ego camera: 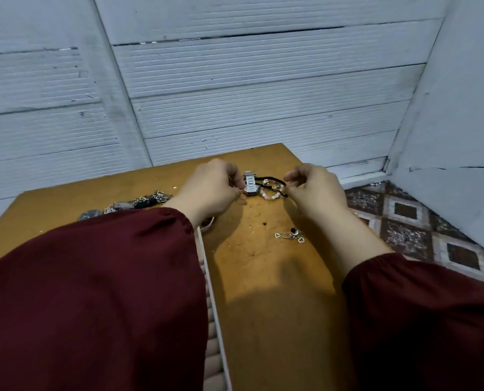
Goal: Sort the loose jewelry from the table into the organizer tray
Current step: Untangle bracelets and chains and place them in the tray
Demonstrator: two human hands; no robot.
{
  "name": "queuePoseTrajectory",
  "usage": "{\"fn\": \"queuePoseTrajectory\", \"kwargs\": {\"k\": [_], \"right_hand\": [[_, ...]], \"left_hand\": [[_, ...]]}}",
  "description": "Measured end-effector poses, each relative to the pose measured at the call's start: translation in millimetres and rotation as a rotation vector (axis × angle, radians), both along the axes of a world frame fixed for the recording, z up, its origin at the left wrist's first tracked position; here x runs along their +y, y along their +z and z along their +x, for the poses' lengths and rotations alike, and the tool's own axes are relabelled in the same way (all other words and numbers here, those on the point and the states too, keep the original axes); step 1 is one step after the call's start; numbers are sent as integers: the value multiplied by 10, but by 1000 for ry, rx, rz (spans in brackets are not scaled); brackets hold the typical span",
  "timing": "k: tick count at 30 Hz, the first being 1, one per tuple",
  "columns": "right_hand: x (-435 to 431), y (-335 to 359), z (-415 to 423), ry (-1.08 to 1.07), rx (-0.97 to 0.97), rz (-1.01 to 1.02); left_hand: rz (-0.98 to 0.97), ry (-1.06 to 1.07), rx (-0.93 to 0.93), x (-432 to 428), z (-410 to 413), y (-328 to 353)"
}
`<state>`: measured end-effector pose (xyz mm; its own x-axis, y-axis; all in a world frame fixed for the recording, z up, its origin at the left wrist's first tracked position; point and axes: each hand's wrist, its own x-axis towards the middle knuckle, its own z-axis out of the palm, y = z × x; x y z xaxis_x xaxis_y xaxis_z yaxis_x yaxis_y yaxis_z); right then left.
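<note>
Jewelry lay clustered at the far middle of the table point(263, 277), between the person's two hands, which were held a little apart on either side of it. The right hand point(314, 190) pinched the right end of a black cord point(271, 180) between thumb and forefinger. The left hand point(209, 190) had its fingers curled at the left edge of a silver watch point(250, 185), but whether it gripped the watch or only touched it could not be told. A bead bracelet point(271, 195) lay against the cord, just right of the watch, and a gold ring point(240, 201) sat just near of the left fingertips. A heart charm piece point(291, 235) lay nearer, well apart from these, and a chain pile point(150, 199) lay at the left. The organizer tray point(211, 292) showed only its white rim at the near left, mostly hidden under the left sleeve. The cord was probably light and limp and seemed caught with the beads, so lifting it by one end would likely drag them along. The watch, heavier and made of stiff links, looked best taken across its band.
</note>
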<state>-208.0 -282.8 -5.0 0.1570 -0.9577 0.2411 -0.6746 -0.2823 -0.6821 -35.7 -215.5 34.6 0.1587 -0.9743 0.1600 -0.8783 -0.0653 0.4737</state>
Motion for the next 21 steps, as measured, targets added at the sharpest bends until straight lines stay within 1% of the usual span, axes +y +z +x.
{"fn": "queuePoseTrajectory", "kwargs": {"k": [2, 5, 7, 12, 21], "right_hand": [[-56, -31, 47, 32, 128, -10], [-126, -119, 114, 84, 353, -91], [-149, -157, 137, 93, 429, -120], [-195, -168, 162, 93, 465, -121], [-187, -173, 139, 102, 453, -120]], "left_hand": [[8, 6, 1, -82, 13, -35], [22, 16, 0, -175, 46, -97], [28, 26, -4, -200, 76, -126], [31, 68, -3, -277, 171, -206], [2, 89, 43, -302, 242, -293]]}}
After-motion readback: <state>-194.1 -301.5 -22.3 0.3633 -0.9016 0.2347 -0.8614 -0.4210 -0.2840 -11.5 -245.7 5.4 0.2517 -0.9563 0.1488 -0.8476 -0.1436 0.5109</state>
